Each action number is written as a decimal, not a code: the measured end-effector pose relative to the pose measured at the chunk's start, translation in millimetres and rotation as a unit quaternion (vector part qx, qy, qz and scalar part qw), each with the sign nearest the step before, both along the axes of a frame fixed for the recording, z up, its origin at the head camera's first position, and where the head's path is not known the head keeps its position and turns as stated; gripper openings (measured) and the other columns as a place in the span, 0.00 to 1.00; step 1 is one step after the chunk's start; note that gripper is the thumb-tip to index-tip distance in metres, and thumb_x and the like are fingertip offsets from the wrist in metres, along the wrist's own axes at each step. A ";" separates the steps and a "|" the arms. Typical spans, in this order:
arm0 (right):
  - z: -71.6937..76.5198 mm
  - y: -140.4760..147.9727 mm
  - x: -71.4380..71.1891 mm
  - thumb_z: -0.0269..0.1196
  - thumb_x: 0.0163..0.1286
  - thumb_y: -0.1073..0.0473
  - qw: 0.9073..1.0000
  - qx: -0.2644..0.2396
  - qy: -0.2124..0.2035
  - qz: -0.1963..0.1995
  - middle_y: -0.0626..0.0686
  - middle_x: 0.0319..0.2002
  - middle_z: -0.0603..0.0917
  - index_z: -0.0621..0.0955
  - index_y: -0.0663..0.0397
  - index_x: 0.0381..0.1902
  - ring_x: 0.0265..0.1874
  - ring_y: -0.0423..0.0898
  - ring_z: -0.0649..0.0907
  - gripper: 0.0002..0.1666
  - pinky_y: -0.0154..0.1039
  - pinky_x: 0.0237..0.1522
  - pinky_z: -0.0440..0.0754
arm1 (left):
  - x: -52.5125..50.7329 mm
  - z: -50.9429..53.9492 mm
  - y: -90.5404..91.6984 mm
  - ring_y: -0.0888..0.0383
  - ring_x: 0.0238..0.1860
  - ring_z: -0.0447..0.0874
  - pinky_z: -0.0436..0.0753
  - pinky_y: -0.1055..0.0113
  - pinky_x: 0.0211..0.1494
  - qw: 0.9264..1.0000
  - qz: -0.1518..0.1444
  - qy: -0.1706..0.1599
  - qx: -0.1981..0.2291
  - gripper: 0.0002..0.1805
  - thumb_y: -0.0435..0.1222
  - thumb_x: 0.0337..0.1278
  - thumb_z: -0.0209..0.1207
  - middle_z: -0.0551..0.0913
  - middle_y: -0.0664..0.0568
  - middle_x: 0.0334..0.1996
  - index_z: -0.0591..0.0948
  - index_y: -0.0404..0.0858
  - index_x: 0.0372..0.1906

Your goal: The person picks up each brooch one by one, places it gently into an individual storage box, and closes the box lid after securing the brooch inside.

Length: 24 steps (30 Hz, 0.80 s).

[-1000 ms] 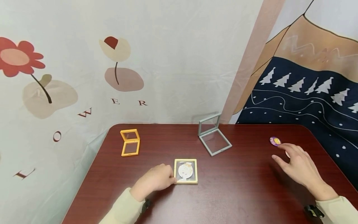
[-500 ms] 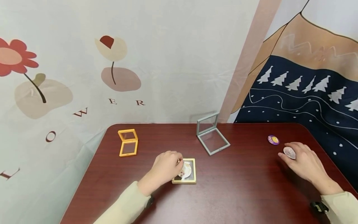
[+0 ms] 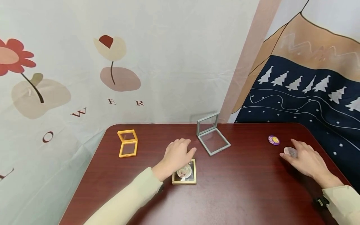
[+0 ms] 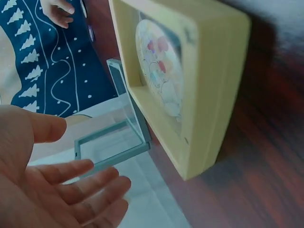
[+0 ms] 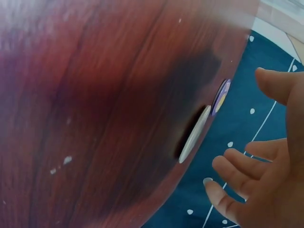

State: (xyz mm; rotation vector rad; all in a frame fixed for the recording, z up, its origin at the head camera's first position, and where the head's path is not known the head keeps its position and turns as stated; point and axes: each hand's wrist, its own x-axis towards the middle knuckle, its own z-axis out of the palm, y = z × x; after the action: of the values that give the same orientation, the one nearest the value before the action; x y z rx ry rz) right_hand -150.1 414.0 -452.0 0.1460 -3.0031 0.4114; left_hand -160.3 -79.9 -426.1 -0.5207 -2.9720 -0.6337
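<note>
My left hand hovers over the upper left of a closed cream frame, fingers spread and holding nothing. Inside that frame lies a round patterned disc, seen also in the left wrist view. At the right, my right hand is held beside a pale round disc, its fingers apart. The right wrist view shows a gap between this hand and the pale disc. A purple and yellow disc lies just beyond.
A grey frame stands hinged open at the back middle of the dark red table. A smaller yellow frame, also hinged open, is at the back left. Behind the table hangs a printed cloth.
My left hand has risen from the cream frame's left edge and moved up and rightward over it, its fingers spreading. My right hand has shifted slightly, leaving the pale disc more exposed.
</note>
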 end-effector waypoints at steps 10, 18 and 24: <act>1.9 11.6 -6.4 0.64 0.72 0.33 0.998 0.032 -0.058 -0.014 0.84 0.59 0.68 0.66 0.82 0.67 0.54 0.80 0.70 0.55 0.79 0.53 0.68 | -18.3 0.0 26.7 0.45 0.53 0.86 0.80 0.48 0.57 0.998 0.005 -0.031 -0.054 0.27 0.54 0.75 0.56 0.88 0.43 0.52 0.84 0.36 0.58; 0.9 19.1 -8.8 0.63 0.72 0.32 0.995 0.037 -0.089 -0.011 0.84 0.57 0.69 0.67 0.85 0.64 0.52 0.79 0.72 0.56 0.77 0.49 0.71 | -32.6 -6.8 47.9 0.50 0.37 0.84 0.79 0.52 0.48 0.993 0.018 -0.080 -0.081 0.23 0.54 0.75 0.56 0.84 0.51 0.32 0.81 0.43 0.28; 0.7 24.1 -9.6 0.64 0.71 0.34 0.995 0.039 -0.089 -0.009 0.84 0.54 0.72 0.69 0.86 0.61 0.49 0.77 0.75 0.54 0.75 0.46 0.73 | -39.7 -9.9 59.0 0.54 0.31 0.81 0.79 0.55 0.43 0.987 0.030 -0.126 -0.091 0.28 0.55 0.76 0.55 0.82 0.53 0.26 0.76 0.45 0.19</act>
State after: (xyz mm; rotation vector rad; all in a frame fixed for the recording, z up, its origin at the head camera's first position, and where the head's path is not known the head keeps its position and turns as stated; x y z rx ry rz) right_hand -159.7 438.1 -451.3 0.0931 -3.1955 0.3227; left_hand -199.9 -20.9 -436.0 -0.3838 -3.2920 -0.4569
